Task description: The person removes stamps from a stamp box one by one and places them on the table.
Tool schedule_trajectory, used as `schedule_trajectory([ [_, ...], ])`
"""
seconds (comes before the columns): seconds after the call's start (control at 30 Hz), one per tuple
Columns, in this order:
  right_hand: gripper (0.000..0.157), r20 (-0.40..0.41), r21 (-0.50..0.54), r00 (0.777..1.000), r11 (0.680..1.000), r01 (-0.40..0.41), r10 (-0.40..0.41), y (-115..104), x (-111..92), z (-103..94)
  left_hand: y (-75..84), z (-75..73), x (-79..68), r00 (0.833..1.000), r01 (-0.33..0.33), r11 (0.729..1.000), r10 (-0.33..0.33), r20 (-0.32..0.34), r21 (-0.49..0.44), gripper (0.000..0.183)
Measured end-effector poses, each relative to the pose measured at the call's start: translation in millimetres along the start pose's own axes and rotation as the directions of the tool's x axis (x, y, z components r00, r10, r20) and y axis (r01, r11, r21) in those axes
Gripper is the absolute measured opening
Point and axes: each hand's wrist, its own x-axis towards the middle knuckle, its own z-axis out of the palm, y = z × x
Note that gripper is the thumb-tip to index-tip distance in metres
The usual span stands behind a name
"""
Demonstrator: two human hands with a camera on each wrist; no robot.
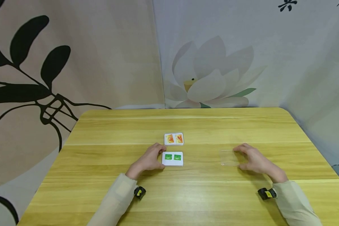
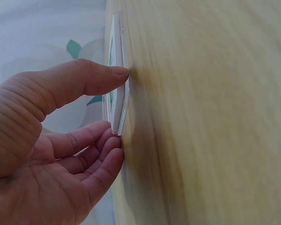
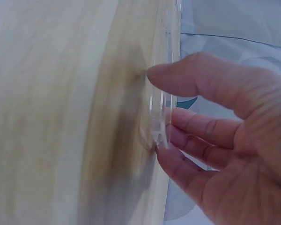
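Observation:
My left hand (image 1: 151,158) is at the left end of a flat white card stack (image 1: 172,158) with two green pictures, which lies in a clear plastic tray. In the left wrist view, the thumb (image 2: 103,77) is on one long edge of the stack (image 2: 116,93), the fingers at the other. Farther right, my right hand (image 1: 255,160) holds the right end of a transparent plastic cover (image 1: 228,158) between thumb and fingers, low over the wood. The right wrist view shows the clear cover (image 3: 157,112) between the thumb and curled fingers.
Just behind the green-picture stack lies a similar flat clear case (image 1: 173,139) with two orange pictures. Both lie on a wooden table (image 1: 203,201). Behind the table's far edge hangs a printed curtain (image 1: 124,62) with leaves and a flower.

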Motion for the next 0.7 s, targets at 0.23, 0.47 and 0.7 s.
schedule_trajectory([
  [0.23,0.055,0.020,0.002,1.000,1.000,-0.019,0.018,-1.1,0.3,-0.3,-0.8,0.4,0.2,1.000,-0.005,1.000,0.005,-0.003,0.008,0.061],
  [0.47,0.055,0.042,0.008,0.998,0.999,-0.041,0.041,-2.5,2.4,-0.6,-1.1,0.1,-0.4,1.000,-0.017,1.000,0.017,-0.001,0.007,0.060],
  [0.7,0.060,0.023,-0.010,0.998,0.999,-0.050,0.050,-5.0,1.5,0.1,-1.8,0.7,0.9,1.000,-0.013,1.000,0.013,0.002,0.014,0.059],
])
